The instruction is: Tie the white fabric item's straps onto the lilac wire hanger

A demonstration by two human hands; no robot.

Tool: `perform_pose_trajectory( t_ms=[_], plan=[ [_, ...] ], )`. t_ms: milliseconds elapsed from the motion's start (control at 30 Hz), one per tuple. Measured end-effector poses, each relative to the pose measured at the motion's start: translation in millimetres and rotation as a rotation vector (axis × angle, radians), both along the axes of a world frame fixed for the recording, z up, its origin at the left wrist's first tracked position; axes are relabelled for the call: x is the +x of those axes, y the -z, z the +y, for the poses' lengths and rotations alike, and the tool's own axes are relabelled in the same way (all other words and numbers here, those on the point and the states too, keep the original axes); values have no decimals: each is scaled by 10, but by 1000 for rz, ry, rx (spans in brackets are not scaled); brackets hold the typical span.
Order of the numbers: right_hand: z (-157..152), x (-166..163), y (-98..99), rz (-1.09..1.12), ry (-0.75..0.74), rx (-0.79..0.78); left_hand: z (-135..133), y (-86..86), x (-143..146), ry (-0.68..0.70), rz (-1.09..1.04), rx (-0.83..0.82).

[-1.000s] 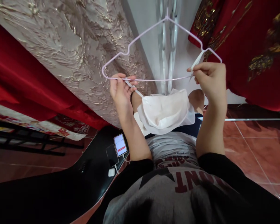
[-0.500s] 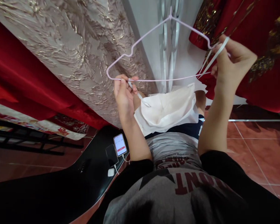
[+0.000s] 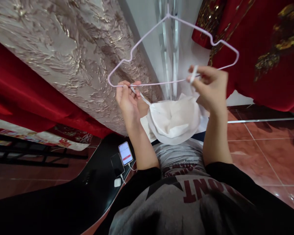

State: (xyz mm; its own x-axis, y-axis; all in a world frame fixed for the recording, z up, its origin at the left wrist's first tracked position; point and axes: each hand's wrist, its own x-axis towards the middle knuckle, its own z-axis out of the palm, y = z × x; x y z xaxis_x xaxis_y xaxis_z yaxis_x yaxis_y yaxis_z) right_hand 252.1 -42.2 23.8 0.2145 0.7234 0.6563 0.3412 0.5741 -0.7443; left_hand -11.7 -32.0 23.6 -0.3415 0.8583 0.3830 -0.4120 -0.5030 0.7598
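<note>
A pale pink clothes hanger is held up in front of me, its hook end at the top. My left hand is closed around the left part of its lower bar and also grips a thin white strap. That strap runs down to a white strapped garment hanging above my lap, its front folded into a rounded shape. My right hand pinches the other white strap, looped at the fingertips next to the lower bar. Whether the right fingers also touch the bar I cannot tell.
Textured beige cloth and red cloth hang on the left. Red cloth with gold sequins hangs on the right. Two phones with cables, one a lit phone, lie on a black bench. A black rack stands left.
My right hand has moved left and down from the hanger's right corner, bringing the strap to mid-bar. The hanger's right end is now uncovered, and the garment has shifted slightly, its front rounding out.
</note>
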Motion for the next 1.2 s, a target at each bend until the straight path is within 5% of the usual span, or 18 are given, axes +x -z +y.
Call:
perform_pose_trajectory(
  t_ms=[167, 333, 400, 500, 667, 867, 1000, 1200],
  plan=[
    [14, -169, 55, -92, -86, -61, -41, 46, -78, -141, 177, 93],
    [79, -5, 90, -32, 2, -14, 34, 180, -314, -596, 185, 333],
    [88, -10, 82, -18, 14, -22, 28, 177, -364, -669, 119, 379],
    [74, -72, 80, -18, 10, -64, -27, 51, -355, -520, 169, 382],
    [54, -105, 72, -12, 21, -94, -24, -389, -269, -188, 431, 287],
    [91, -39, 71, 8, 56, -73, 305, -784, -240, -202, 724, 222],
    [96, -9, 67, 0, 29, -65, 465, -722, -260, -149, 790, 249],
    [23, -15, 40, -51, 15, -124, 424, -457, -151, -136, 542, -24]
  ],
)
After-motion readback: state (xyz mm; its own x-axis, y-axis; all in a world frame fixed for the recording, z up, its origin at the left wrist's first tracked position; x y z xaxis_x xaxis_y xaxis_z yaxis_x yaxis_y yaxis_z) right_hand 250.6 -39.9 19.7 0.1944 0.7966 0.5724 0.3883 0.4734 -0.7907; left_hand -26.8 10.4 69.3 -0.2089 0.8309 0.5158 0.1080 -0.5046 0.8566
